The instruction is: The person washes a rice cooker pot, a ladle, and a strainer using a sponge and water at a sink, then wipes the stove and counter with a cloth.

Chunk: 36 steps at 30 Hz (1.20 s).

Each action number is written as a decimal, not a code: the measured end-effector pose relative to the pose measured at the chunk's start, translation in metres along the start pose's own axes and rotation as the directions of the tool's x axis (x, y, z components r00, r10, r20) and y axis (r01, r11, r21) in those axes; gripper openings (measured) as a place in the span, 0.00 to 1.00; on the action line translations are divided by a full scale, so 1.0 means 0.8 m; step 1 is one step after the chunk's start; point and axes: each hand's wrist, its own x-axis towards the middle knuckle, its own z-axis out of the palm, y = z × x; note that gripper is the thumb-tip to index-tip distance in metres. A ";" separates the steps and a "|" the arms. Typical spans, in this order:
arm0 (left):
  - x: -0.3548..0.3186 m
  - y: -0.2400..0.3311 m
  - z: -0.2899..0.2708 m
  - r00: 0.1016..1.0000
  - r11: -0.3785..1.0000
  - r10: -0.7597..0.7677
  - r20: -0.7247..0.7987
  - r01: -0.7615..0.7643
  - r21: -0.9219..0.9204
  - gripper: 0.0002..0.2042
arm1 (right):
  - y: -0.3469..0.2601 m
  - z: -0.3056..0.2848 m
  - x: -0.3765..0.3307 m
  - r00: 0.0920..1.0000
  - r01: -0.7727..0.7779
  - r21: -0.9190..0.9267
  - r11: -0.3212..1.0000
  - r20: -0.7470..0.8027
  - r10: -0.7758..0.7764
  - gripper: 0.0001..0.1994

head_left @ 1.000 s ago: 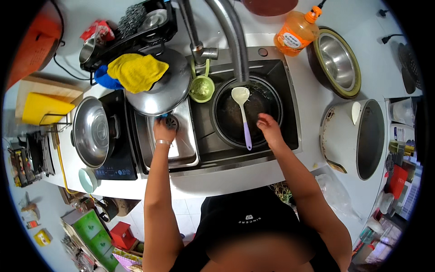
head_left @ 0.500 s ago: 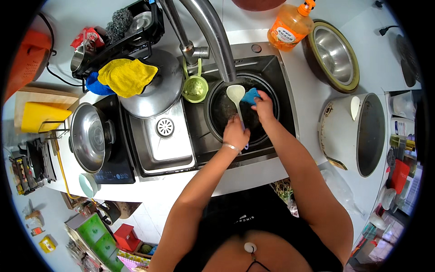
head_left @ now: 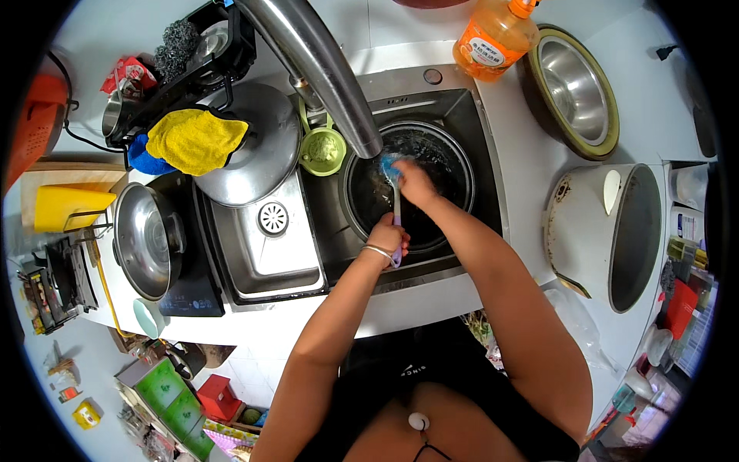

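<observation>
My left hand (head_left: 385,233) grips the purple-ended handle of a light-coloured long-handled spoon (head_left: 396,204). The spoon's head points away from me. My right hand (head_left: 416,183), slightly blurred, holds a blue scrubbing cloth or sponge (head_left: 389,165) against the head and covers most of it. Both hands are over a round black pan (head_left: 466,171) with dark water and some foam, set in the right sink basin (head_left: 489,192). The steel faucet (head_left: 331,77) arches close to the spoon's head.
Left of the pan hangs a green strainer (head_left: 323,151). A steel lid (head_left: 265,165) with a yellow cloth (head_left: 196,142) overlaps the left basin (head_left: 300,273). Orange soap bottle (head_left: 493,42), nested bowls (head_left: 573,92) and a large pot (head_left: 585,223) stand right; a wok (head_left: 146,239) sits left.
My right hand has brought the blue cloth left onto the spoon's head, which was bare before. My left hand and the spoon have shifted slightly left and nearer to me.
</observation>
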 end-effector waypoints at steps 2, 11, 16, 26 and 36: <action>-0.005 0.005 0.000 1.000 0.998 0.010 -0.013 -0.009 0.058 0.13 | -0.001 0.012 0.006 0.954 0.159 -0.274 0.949 0.289 -0.076 0.12; 0.003 0.006 -0.014 1.000 0.968 -0.019 0.008 0.016 0.252 0.15 | 0.023 0.026 0.029 0.874 -0.472 -0.215 0.855 0.011 0.486 0.10; 0.002 0.013 -0.008 0.987 0.988 -0.134 0.089 0.139 -0.060 0.13 | 0.024 0.027 0.018 0.899 -0.428 -0.125 0.895 0.038 0.436 0.22; 0.018 0.030 -0.041 0.991 0.990 -0.066 0.119 0.080 -0.114 0.12 | -0.075 -0.041 -0.046 0.928 0.117 -0.056 0.992 0.362 -0.089 0.22; 0.000 0.005 -0.064 0.901 0.496 0.433 -0.038 -0.203 0.844 0.29 | -0.011 -0.039 -0.038 0.938 0.074 -0.559 0.826 0.321 0.133 0.11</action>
